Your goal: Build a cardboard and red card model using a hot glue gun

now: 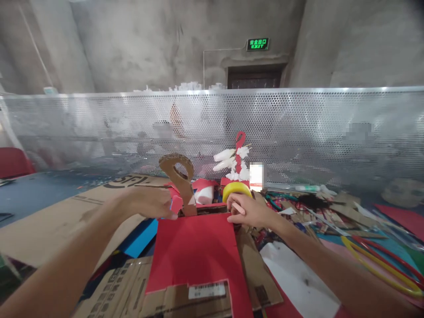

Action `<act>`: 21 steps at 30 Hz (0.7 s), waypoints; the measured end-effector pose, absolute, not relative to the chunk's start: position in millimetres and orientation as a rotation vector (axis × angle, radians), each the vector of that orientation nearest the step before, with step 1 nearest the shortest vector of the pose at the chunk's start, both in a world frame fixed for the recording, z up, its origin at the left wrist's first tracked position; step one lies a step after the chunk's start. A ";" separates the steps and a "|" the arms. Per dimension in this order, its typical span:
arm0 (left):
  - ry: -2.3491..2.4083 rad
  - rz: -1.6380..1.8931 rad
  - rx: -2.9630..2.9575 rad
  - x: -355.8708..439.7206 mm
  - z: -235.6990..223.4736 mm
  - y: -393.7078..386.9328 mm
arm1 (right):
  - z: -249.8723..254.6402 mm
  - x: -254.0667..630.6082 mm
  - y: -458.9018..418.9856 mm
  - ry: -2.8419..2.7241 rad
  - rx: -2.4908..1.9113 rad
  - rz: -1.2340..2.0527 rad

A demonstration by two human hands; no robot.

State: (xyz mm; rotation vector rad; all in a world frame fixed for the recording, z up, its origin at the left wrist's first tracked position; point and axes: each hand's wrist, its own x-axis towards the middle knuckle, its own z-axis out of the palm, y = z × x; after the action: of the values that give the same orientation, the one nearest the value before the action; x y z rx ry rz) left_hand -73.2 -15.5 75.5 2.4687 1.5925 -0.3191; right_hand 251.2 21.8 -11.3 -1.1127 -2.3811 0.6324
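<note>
A red sheet of paper [198, 249] lies over a brown cardboard piece [179, 304] that carries a barcode label. My left hand [154, 202] is closed at the sheet's far left corner, beside a small pinkish-red piece [176, 203]. At the far right corner, the curled fingers of my right hand [250, 211] pinch the edge of the sheet. Just behind that hand stands a yellow tape roll [236, 188]; whether the fingers touch it I cannot tell. A looped cardboard cutout [180, 176] rises upright between my hands, nearer the left one.
Ahead stands a perforated metal screen [132, 119]. White flowers on a red looped stand [239, 165] are in front of it. A large flat cardboard sheet [26, 234] covers the left. Scraps, blue paper [141, 240] and yellow-handled scissors-like loops [380, 269] lie around.
</note>
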 end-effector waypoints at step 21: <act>1.359 -0.515 2.138 -66.3 66.4 5.8 | -25.5 255.4 33.9 -2.235 -1.052 1.040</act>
State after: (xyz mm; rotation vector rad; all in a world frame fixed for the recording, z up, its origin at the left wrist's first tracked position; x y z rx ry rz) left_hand -66.3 5.8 66.4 2.1382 1.3594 -0.5152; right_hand 255.4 33.9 -25.5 -1.0517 -2.2347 1.0404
